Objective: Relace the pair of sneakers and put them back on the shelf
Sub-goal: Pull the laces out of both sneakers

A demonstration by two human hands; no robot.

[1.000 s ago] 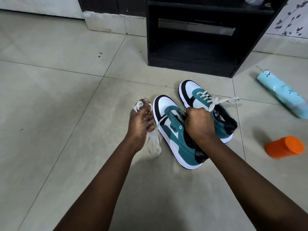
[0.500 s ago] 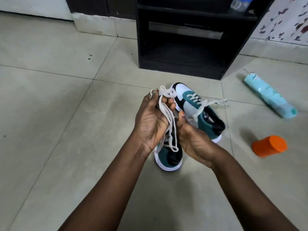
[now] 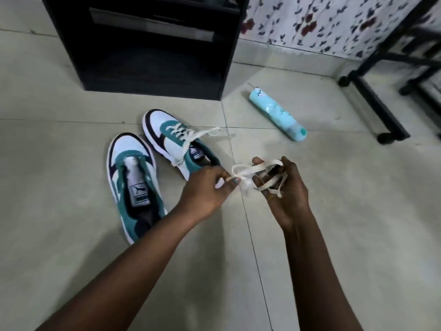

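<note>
- Pale tiled floor (image 3: 71,235), black open shelf unit (image 3: 148,44) ahead.
- My right hand (image 3: 284,187) grips the bunched loose cream shoelace (image 3: 260,174); my left hand (image 3: 205,189) pinches one end.
- Far teal-and-white sneaker (image 3: 171,139) is laced; near teal-and-white sneaker (image 3: 133,177) sits bare, so half remains, plus shelving.
- Half a second back, the lace hung over that shoe; now it's clear, off right.
</note>
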